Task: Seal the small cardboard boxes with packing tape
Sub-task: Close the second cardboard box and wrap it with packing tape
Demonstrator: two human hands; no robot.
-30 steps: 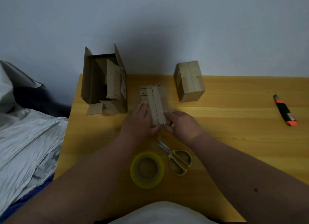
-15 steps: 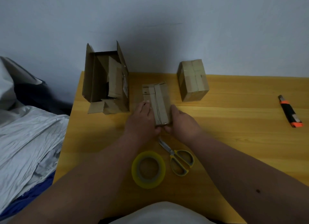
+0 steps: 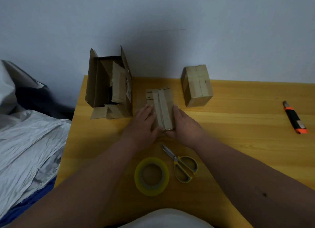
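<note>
— Where, the small brown taped cardboard box?

— Mid-table on the yellow wooden table, just right of the large open brown cardboard carton, clasped between both hands.

— Grip?

— Left hand flat against the left side, fingers straight, thumb at the near edge. Right hand pressed to the right side, fingers extended. No curl round it; held by pressure.

— Elsewhere?

— Second taped brown box farther right, near the wall. Yellow tape roll and yellow-handled scissors near the body. Orange-and-black utility knife far right.

Tape roll left of scissors, small box behind both.
</note>
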